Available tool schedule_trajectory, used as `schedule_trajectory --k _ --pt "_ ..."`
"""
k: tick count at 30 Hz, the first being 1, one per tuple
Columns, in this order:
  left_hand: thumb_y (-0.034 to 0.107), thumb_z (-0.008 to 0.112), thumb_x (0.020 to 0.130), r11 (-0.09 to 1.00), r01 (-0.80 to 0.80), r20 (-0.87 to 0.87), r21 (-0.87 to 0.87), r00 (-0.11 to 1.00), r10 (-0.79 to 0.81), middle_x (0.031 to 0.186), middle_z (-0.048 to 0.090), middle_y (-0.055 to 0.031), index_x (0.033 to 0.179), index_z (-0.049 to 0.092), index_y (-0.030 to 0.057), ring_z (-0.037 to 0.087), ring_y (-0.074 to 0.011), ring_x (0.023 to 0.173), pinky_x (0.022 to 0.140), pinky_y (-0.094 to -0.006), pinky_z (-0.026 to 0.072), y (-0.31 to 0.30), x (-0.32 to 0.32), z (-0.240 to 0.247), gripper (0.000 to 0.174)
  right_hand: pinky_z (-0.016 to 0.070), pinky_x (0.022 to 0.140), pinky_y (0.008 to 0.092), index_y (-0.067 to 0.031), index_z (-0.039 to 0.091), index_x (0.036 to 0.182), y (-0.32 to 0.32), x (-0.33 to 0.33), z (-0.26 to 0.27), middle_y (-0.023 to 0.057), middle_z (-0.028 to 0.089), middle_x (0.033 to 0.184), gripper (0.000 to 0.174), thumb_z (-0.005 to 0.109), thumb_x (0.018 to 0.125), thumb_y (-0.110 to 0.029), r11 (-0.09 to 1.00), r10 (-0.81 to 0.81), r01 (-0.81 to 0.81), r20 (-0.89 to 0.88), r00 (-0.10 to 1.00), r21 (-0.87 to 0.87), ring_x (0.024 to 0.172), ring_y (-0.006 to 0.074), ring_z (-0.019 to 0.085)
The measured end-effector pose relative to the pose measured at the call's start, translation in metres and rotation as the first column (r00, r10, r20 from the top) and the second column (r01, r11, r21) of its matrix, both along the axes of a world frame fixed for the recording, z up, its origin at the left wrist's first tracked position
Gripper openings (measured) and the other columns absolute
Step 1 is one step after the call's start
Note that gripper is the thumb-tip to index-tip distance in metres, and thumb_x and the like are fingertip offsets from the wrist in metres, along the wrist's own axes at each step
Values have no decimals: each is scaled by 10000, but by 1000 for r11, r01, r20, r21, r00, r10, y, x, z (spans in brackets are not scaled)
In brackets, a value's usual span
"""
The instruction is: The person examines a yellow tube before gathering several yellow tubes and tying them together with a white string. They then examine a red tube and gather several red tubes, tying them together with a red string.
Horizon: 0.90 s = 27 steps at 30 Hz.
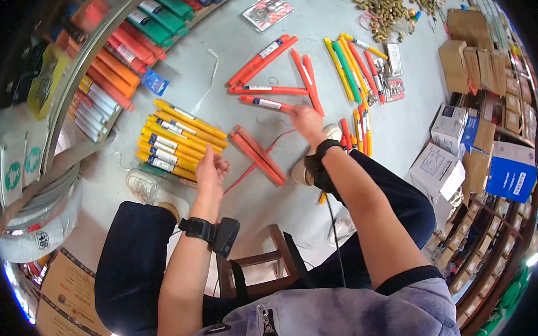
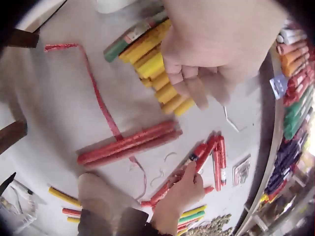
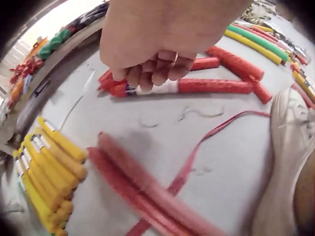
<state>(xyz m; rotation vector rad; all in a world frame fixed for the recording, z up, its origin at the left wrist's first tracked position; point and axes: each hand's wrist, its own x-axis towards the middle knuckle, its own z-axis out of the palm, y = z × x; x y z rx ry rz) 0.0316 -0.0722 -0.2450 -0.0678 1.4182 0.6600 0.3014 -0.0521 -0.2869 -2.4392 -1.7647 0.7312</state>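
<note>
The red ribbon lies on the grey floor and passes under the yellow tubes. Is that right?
Not quite. The red ribbon does lie on the grey floor, but it passes under the pair of red tubes, not the yellow tubes. The right wrist view shows it.

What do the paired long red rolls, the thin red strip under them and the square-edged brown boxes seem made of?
Paired long red rolls: perhaps plastic sheeting, with a dull, mottled finish; blur leaves fabric possible. Thin red strip: likely soft plastic ribbon, since it lies narrow and loosely bent. Brown boxes: almost surely cardboard, matte with straight edges.
</note>
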Motion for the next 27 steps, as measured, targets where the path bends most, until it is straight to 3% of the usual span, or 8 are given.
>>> schedule_trajectory --k 4,5,10,13,17,20,24,27 --pt "245 518 834 983 169 35 73 985 -172 785 553 -11 955 510 99 536 -117 746 668 -252 427 5 46 22 189 448 751 400 -55 576 885 -12 108 -29 164 574 929 306 570 721 -314 983 -160 139 190 969 116 840 320 552" --pt "218 510 832 980 185 96 75 977 -192 897 559 -25 1070 461 117 524 -117 808 703 -268 417 5 52 21 263 434 782 401 -47 568 908 -9 127 -25 176 564 952 332 585 708 -311 976 -218 209 213 952 66 883 320 539" --pt "206 496 838 968 241 277 77 927 -252 952 556 -42 1135 421 113 522 -136 833 750 -286 414 22 93 20 320 400 848 403 -34 541 1020 6 200 -53 210 519 1059 417 575 686 -280 955 -252 285 283 925 -82 983 333 502" --pt "205 479 845 949 292 327 123 891 -316 968 548 -49 1124 424 106 519 -144 865 781 -294 416 35 119 27 301 405 833 426 -9 548 982 19 207 -57 220 521 1056 371 499 732 -279 956 -216 261 283 935 -131 977 353 506" --pt "209 461 854 934 337 364 115 861 -356 963 550 -55 1107 437 97 522 -137 875 790 -293 422 35 135 31 277 419 819 416 -8 559 967 35 207 -45 211 531 1039 361 508 734 -279 923 -199 273 271 942 -271 968 340 515" --pt "209 455 857 940 336 368 56 868 -332 957 552 -57 1109 439 97 528 -138 858 780 -292 427 23 135 29 276 429 803 413 -9 497 1017 34 199 -41 213 516 1045 394 550 719 -261 966 -149 212 346 926 -150 964 342 511" --pt "210 452 859 946 325 362 18 879 -309 939 556 -52 1107 440 97 533 -138 836 766 -287 428 8 127 27 273 455 741 429 -29 450 980 29 176 -43 150 519 1025 369 571 714 -255 955 -216 282 434 875 -94 928 310 541" --pt "210 451 860 949 316 358 -5 886 -293 921 559 -45 1093 453 97 534 -137 825 757 -283 427 3 119 34 259 463 708 437 -41 426 936 25 165 -48 148 523 962 309 563 713 -204 990 -113 139 416 902 -34 887 306 549"
